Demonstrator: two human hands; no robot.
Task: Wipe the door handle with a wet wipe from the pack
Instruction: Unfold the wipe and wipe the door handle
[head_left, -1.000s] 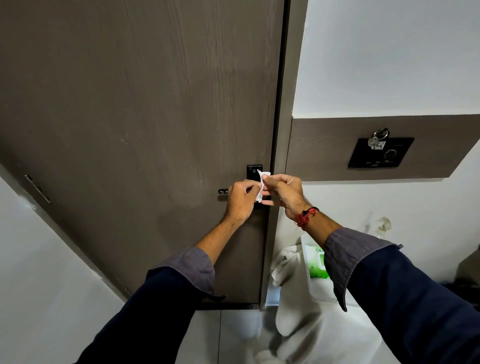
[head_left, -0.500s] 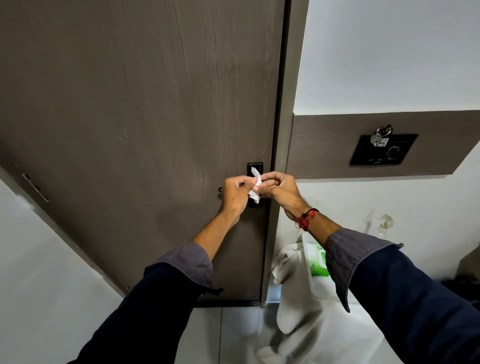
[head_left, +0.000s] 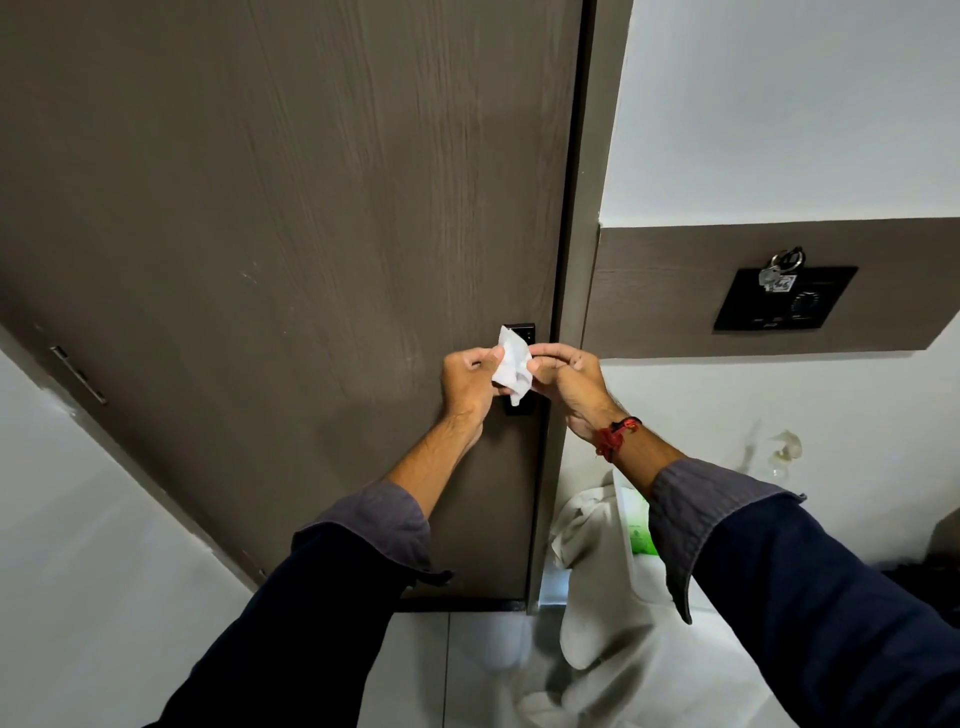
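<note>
A white wet wipe (head_left: 511, 366) is held between both hands in front of the black lock plate (head_left: 522, 332) of the dark brown door (head_left: 291, 208). My left hand (head_left: 467, 382) pinches the wipe's left side. My right hand (head_left: 566, 376), with a red thread at the wrist, pinches its right side. The handle lever is hidden behind my hands and the wipe. The green and white wipe pack (head_left: 638, 530) lies lower right, partly behind my right sleeve.
The door frame (head_left: 576, 312) runs up just right of the lock. A black wall panel (head_left: 784, 299) with hanging keys (head_left: 779, 270) sits on a brown strip at right. White towels (head_left: 597, 597) lie below on a white surface. A door hinge (head_left: 78, 374) shows at left.
Both hands have shifted slightly up and the wipe is spread wider between them. The handle's left tip, seen a second ago, is now covered by my left hand.
</note>
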